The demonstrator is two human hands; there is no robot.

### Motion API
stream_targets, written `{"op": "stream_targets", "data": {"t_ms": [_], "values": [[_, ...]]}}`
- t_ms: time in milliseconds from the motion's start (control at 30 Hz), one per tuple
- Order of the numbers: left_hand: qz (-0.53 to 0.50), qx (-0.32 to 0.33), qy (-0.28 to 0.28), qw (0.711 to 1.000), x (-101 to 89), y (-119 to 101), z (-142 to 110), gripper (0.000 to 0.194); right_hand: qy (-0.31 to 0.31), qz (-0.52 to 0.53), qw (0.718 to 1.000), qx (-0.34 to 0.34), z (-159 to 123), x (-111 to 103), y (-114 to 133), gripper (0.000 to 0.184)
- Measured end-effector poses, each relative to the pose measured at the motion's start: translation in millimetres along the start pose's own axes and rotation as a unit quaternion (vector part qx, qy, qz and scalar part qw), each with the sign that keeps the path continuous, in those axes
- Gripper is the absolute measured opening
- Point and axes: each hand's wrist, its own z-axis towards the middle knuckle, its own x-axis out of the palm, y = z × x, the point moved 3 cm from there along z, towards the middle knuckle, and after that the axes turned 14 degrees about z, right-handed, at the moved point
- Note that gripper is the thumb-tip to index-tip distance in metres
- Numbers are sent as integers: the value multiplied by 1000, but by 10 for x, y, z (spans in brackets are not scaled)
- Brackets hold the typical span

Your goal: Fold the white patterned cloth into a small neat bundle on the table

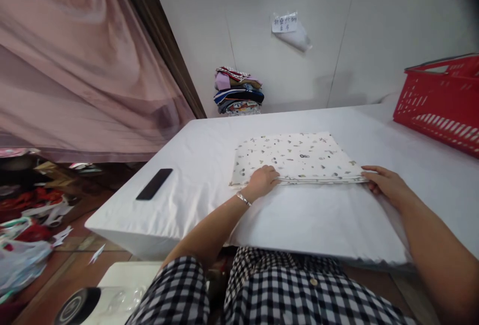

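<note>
A folded white cloth point(290, 158) with a small scattered print lies flat on the white-covered table point(209, 165), its layers stacked along the near edge. My left hand point(263, 180) rests at that near edge, left of the middle, fingers bent and closed over the layers. At the near right corner, my right hand point(387, 184) pinches the cloth between thumb and fingers. Its lower fingers are curled under and partly hidden. A silver bracelet point(243, 198) circles my left wrist.
A black phone-like slab point(154, 184) lies on the table's left side. The red plastic basket point(441, 100) stands at the right. Folded clothes point(238, 90) are piled beyond the far edge, against the wall. A pink curtain point(82, 66) hangs at left; a white stool point(127, 275) stands below.
</note>
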Motion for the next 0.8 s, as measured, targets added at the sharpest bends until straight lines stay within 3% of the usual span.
{"op": "stream_targets", "data": {"t_ms": [300,633,800], "values": [[43,36,-29,998,50,-144,-79,28,-68,-17,997,-15,-87,47,88,42],[61,-63,3,996,-37,66,-376,17,-49,-12,999,-7,29,-43,-17,41],[80,-59,23,995,3,74,-467,21,-44,-31,999,-4,55,-67,-34,41]]}}
